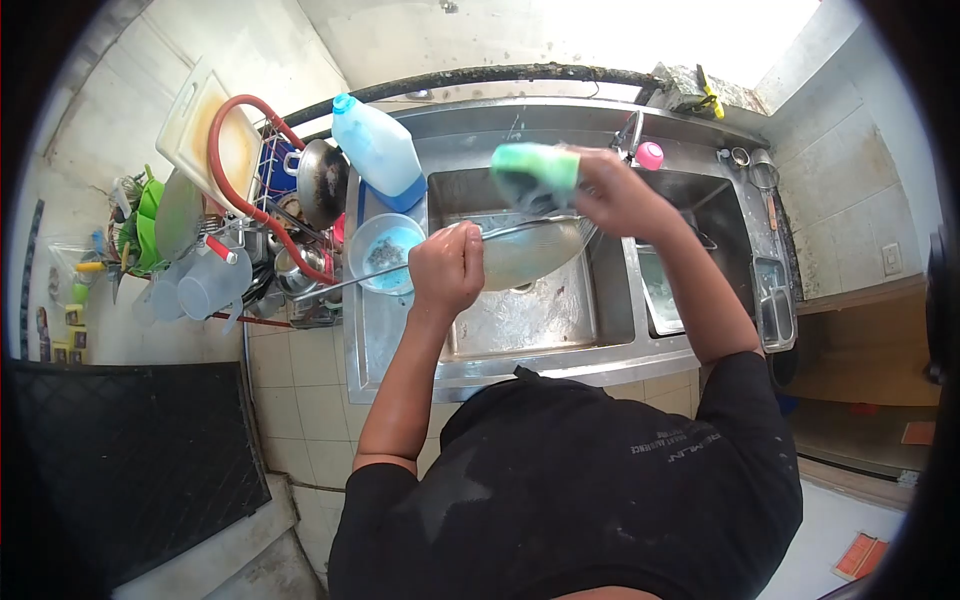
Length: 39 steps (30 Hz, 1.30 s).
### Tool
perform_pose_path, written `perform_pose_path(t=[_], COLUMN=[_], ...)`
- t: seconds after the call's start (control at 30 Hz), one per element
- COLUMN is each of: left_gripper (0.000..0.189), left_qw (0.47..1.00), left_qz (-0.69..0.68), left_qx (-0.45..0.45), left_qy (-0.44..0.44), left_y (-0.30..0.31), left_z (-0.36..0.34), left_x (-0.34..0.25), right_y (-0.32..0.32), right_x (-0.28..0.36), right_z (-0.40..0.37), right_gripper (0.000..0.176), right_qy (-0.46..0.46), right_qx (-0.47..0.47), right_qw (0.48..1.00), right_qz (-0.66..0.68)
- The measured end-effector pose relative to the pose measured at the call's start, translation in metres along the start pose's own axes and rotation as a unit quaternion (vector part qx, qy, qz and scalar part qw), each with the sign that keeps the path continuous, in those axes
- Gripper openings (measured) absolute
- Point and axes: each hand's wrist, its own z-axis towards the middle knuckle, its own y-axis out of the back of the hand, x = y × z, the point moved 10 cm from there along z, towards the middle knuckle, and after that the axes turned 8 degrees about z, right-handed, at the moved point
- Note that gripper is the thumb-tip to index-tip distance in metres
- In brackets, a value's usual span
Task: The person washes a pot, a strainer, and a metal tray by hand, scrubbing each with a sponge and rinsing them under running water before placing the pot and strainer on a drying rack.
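My left hand [447, 266] is closed in a fist round the long metal handle of a mesh strainer [530, 254], held over the left basin of the steel sink [540, 318]. The handle sticks out to the left, past a round tub [384, 252] of bluish liquid. Above the strainer's upper edge, my right hand [605, 188] grips a green sponge [536, 170], blurred by motion. Whether the sponge touches the mesh cannot be made out.
A large jug [378, 145] with a blue cap stands behind the tub. The dish rack [277, 175] on the left holds pans and utensils. Near the faucet [632, 135] is a pink object [649, 155]. A divided metal tray [773, 305] lies at the right.
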Motion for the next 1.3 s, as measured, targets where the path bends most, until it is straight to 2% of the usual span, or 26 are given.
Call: perform_pose_path(t=[0.07, 0.13, 0.2, 0.23, 0.27, 0.33, 0.37, 0.4, 0.47, 0.5, 0.53, 0.6, 0.63, 0.67, 0.73, 0.77, 0.8, 0.87, 0.9, 0.93, 1.0, 1.03, 1.1, 1.13, 1.17, 1.3], left_gripper=[0.025, 0.023, 0.022, 0.022, 0.022, 0.021, 0.021, 0.022, 0.024, 0.023, 0.022, 0.021, 0.020, 0.020, 0.018, 0.018, 0.017, 0.018, 0.017, 0.017, 0.017, 0.016, 0.016, 0.017, 0.017, 0.020], left_qw=[1.000, 0.999, 0.998, 0.998, 0.998, 0.995, 0.995, 0.995, 0.994, 0.993, 0.992, 0.990, 0.988, 0.987, 0.983, 0.981, 0.981, 0.978, 0.978, 0.978, 0.977, 0.977, 0.977, 0.977, 0.976, 0.974], left_qz=[0.018, -0.015, -0.020, -0.025, -0.024, -0.025, -0.024, -0.026, -0.028, -0.028, -0.027, -0.023, -0.020, -0.020, 0.016, 0.014, 0.041, 0.066, 0.055, 0.044, 0.047, 0.050, 0.041, 0.033, 0.032, -0.027], left_qx=[0.009, -0.008, -0.002, 0.002, 0.001, -0.020, -0.020, -0.012, -0.004, -0.009, -0.014, -0.022, -0.030, -0.028, -0.014, -0.008, 0.008, 0.028, 0.019, 0.010, 0.009, 0.007, -0.001, -0.012, -0.011, -0.019], left_qy=[-0.019, -0.039, -0.053, -0.065, -0.065, -0.096, -0.098, -0.099, -0.102, -0.110, -0.119, -0.137, -0.154, -0.156, -0.184, -0.191, -0.192, -0.198, -0.200, -0.202, -0.206, -0.207, -0.210, -0.210, -0.213, -0.225], left_y=[-0.003, 0.001, 0.002, 0.002, 0.001, 0.003, 0.003, 0.003, 0.005, 0.008, 0.010, 0.011, 0.013, 0.014, 0.014, 0.014, 0.009, 0.001, 0.002, 0.003, 0.005, 0.005, 0.006, 0.009, 0.012, 0.031], left_z=[0.004, 0.007, 0.007, 0.008, 0.008, 0.006, 0.006, 0.006, 0.010, 0.012, 0.013, 0.015, 0.014, 0.015, 0.013, 0.012, 0.012, 0.012, 0.013, 0.014, 0.017, 0.019, 0.022, 0.024, 0.026, 0.034], left_x=[-0.007, -0.016, -0.024, -0.028, -0.028, -0.034, -0.036, -0.040, -0.046, -0.050, -0.053, -0.058, -0.062, -0.063, -0.067, -0.067, -0.064, -0.065, -0.067, -0.069, -0.074, -0.075, -0.074, -0.073, -0.075, -0.084], right_y=[-0.029, -0.036, -0.041, -0.032, -0.026, -0.043, -0.040, -0.043, -0.051, -0.043, -0.039, -0.049, -0.046, -0.044, -0.037, -0.045, -0.043, -0.045, -0.044, -0.044, -0.039, -0.043, -0.049, -0.051, -0.045, -0.029], right_x=[0.037, 0.040, 0.023, 0.024, 0.022, 0.006, -0.004, -0.005, -0.022, -0.025, -0.033, -0.032, -0.015, -0.008, -0.006, -0.025, -0.026, -0.011, -0.002, 0.007, 0.029, 0.031, 0.035, 0.038, 0.051, 0.076], right_z=[0.008, 0.006, -0.001, -0.010, -0.013, -0.034, -0.038, -0.036, -0.041, -0.039, -0.040, -0.034, -0.026, -0.025, -0.029, -0.036, -0.037, -0.028, -0.025, -0.025, -0.017, -0.018, -0.021, -0.021, -0.017, -0.017], right_gripper=[0.031, 0.032, 0.041, 0.043, 0.043, 0.045, 0.053, 0.053, 0.055, 0.049, 0.049, 0.044, 0.041, 0.041, 0.042, 0.040, 0.040, 0.039, 0.027, 0.027, 0.026, 0.024, 0.024, 0.026, 0.025, 0.029], right_qy=[-0.012, 0.004, -0.067, -0.115, -0.114, -0.252, -0.318, -0.318, -0.441, -0.459, -0.458, -0.402, -0.340, -0.339, -0.399, -0.417, -0.416, -0.320, -0.302, -0.302, -0.230, -0.217, -0.198, -0.176, -0.113, -0.047], right_qx=[0.096, 0.114, 0.177, 0.180, 0.180, 0.267, 0.218, 0.216, 0.090, 0.018, 0.017, 0.182, 0.178, 0.176, 0.100, 0.147, 0.138, 0.239, 0.234, 0.229, 0.238, 0.260, 0.248, 0.239, 0.189, 0.147], right_qw=[0.993, 0.992, 0.978, 0.974, 0.974, 0.901, 0.888, 0.889, 0.765, 0.783, 0.784, 0.822, 0.823, 0.823, 0.793, 0.779, 0.779, 0.874, 0.882, 0.883, 0.933, 0.936, 0.945, 0.953, 0.973, 0.986], right_qz=[0.062, 0.048, 0.085, 0.081, 0.080, 0.231, 0.249, 0.249, 0.461, 0.419, 0.419, 0.361, 0.420, 0.420, 0.449, 0.445, 0.448, 0.277, 0.278, 0.278, 0.140, 0.093, 0.079, 0.065, 0.071, 0.056])
